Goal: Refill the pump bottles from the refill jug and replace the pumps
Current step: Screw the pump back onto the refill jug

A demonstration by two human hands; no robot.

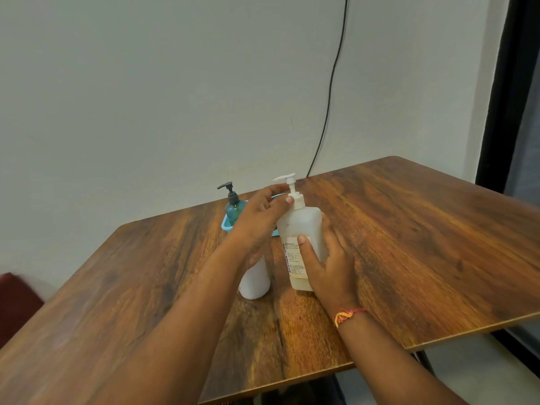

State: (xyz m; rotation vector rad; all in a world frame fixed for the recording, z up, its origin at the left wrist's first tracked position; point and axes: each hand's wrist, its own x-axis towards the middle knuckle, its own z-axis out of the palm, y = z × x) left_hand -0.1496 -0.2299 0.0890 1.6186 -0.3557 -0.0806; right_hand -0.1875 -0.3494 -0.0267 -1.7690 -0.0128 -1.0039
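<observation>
A translucent white pump bottle [301, 229] with a paper label stands upright on the wooden table [409, 244]. My right hand [327, 258] wraps around its body from the right. My left hand [263, 217] pinches the collar of its white pump [290, 185] at the neck. Behind my left forearm stands a plain white bottle [255, 279], its top hidden. A teal pump bottle [233, 206] with a dark pump sits in a light blue tray [226, 225] at the back.
The table's back edge meets a pale wall, where a black cable [330, 92] hangs down. A dark red seat [17, 305] shows at the lower left. A dark window frame [508, 97] stands at the right, past the table's edge.
</observation>
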